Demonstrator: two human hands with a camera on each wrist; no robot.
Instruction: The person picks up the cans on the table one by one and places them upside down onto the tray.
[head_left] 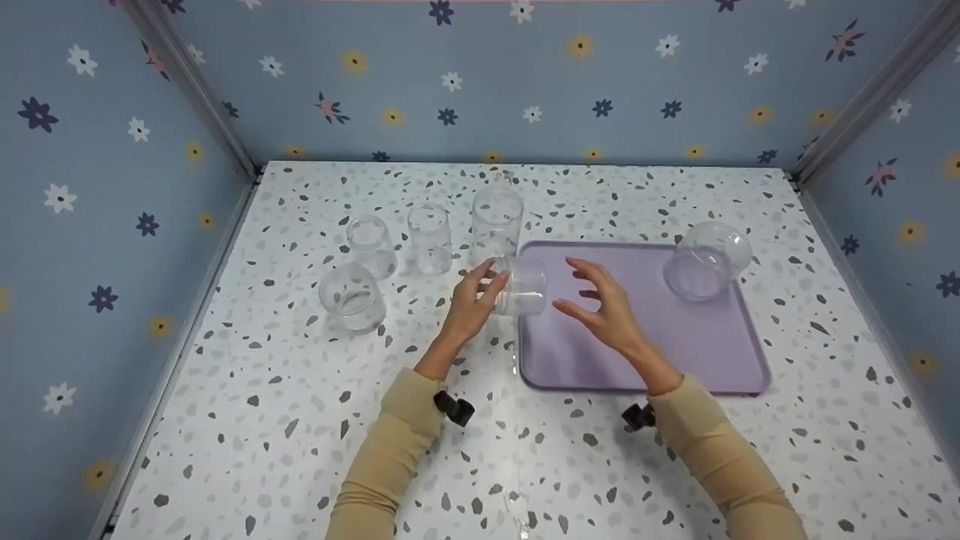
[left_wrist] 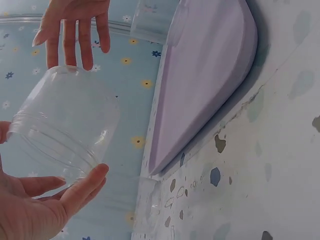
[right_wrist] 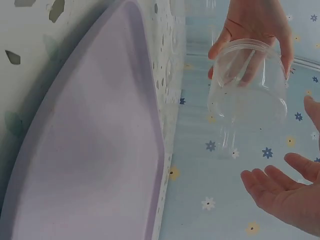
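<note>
My left hand (head_left: 472, 301) gripped a clear jar (head_left: 526, 288), tipped on its side, up in the air by the purple tray's (head_left: 637, 360) left edge. My right hand (head_left: 609, 311) held nothing, fingers apart, near the jar's other end. A round jar (head_left: 707, 261) stood on the tray.

The left hand (head_left: 471, 306) grips with curved fingers; apart from its fingertips, the right hand (head_left: 609, 315) faces it, thumb and fingers spread. Behind the fingers, the left forearm (head_left: 390, 450) and right forearm (head_left: 724, 450) slant inward.
</note>
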